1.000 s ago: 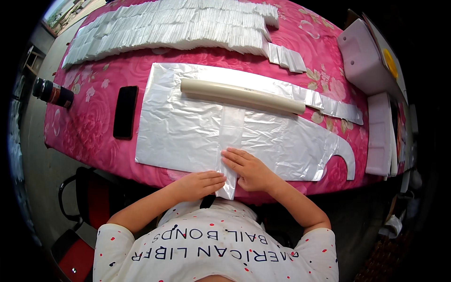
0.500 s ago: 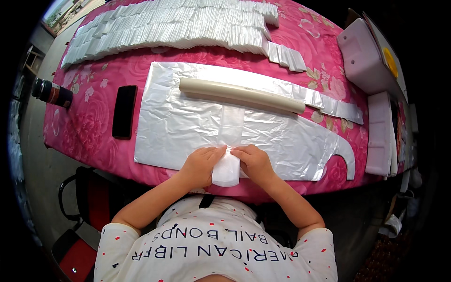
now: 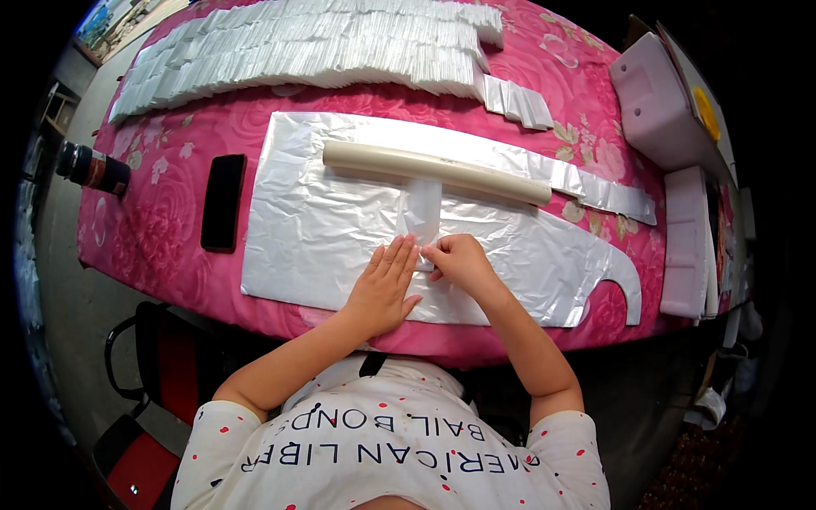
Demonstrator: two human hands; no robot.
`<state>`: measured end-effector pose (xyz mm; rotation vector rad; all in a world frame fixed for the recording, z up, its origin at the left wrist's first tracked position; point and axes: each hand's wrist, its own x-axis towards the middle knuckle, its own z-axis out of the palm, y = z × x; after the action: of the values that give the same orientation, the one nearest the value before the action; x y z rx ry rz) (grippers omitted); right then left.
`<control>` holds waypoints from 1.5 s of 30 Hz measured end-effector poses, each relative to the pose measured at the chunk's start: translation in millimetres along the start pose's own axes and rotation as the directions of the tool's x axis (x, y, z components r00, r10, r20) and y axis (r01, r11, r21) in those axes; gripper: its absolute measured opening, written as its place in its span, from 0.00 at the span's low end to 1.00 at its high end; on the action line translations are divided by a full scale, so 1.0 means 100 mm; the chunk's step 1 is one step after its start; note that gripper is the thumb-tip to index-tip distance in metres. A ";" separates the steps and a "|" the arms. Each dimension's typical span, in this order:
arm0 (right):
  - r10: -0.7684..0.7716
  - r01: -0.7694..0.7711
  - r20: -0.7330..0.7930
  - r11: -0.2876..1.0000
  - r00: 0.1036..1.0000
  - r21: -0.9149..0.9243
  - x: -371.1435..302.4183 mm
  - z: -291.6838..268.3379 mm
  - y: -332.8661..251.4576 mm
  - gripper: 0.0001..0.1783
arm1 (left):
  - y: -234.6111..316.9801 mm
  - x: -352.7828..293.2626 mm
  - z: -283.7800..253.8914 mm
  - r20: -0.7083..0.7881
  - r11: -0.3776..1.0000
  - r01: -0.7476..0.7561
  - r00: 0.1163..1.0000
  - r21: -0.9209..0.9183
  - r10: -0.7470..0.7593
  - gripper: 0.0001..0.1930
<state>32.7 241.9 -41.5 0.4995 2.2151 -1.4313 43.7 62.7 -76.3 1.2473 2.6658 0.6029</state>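
Note:
My left hand [image 3: 384,285] lies flat with fingers stretched out on a stack of silvery white plastic bags [image 3: 319,229], its fingertips at the edge of a narrow translucent plastic strip [image 3: 422,204]. Beside them my right hand [image 3: 464,262] is closed in a pinch at the near end of that strip. The strip runs away from me over the stack and meets a long beige pipe [image 3: 438,172], which lies crosswise on the bags. Exactly how much plastic is between the right fingertips is hidden.
Rows of folded white plastic packets [image 3: 297,51] fill the far side of the pink flowered tablecloth [image 3: 170,229]. A dark phone [image 3: 224,203] and a lidded jar [image 3: 95,167] are on the left. White foam boxes [image 3: 650,93] stand at the right edge. A chair [image 3: 174,357] is at lower left.
Both hands have moved forward from the table's near edge. The folded white plastic between them no longer hangs toward me. My left hand has flattened onto the bags; the right now pinches.

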 end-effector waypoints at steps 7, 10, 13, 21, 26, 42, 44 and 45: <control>-0.122 0.103 -0.169 0.987 0.978 -0.121 -0.16 0.12 -0.01 0.15 | 0.09 -0.06 0.03 0.017 0.998 0.049 0.999 0.035 -0.050 0.39; -0.363 0.198 -0.307 0.867 0.880 -0.457 -0.22 0.15 -0.03 0.23 | 0.08 -0.07 0.03 -0.035 0.998 0.036 0.999 0.046 -0.035 0.38; -0.806 0.376 -0.214 0.469 0.552 -0.799 -0.12 0.19 0.19 0.28 | 0.01 -0.01 -0.06 -0.103 1.000 -0.012 0.995 0.022 0.014 0.34; -0.783 0.634 0.162 0.342 0.600 -0.694 0.09 -0.13 0.21 0.24 | -0.09 0.15 -0.19 -0.223 0.997 -0.074 0.972 0.019 0.077 0.27; -0.807 0.664 0.130 0.369 0.575 -0.650 0.13 -0.14 0.20 0.25 | -0.17 0.24 -0.18 -0.232 0.982 -0.138 0.959 0.127 0.165 0.20; -0.794 0.719 0.004 0.547 0.607 -0.429 -0.27 0.05 0.35 0.15 | -0.15 -0.16 -0.30 -0.164 0.959 -0.150 0.980 -0.241 0.112 0.23; -0.657 0.600 -0.083 0.727 0.749 -0.334 -0.25 0.04 0.31 0.09 | -0.14 -0.08 -0.32 -0.119 0.942 0.001 0.992 -0.335 -0.043 0.21; -0.523 0.480 -0.124 0.836 0.843 -0.265 -0.25 0.05 0.26 0.07 | -0.13 -0.03 -0.34 -0.066 0.923 0.107 0.988 -0.369 -0.141 0.20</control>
<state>68.0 246.6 -49.2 -0.0440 2.7694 -1.3837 26.8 42.6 -51.1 0.9606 2.5167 1.0969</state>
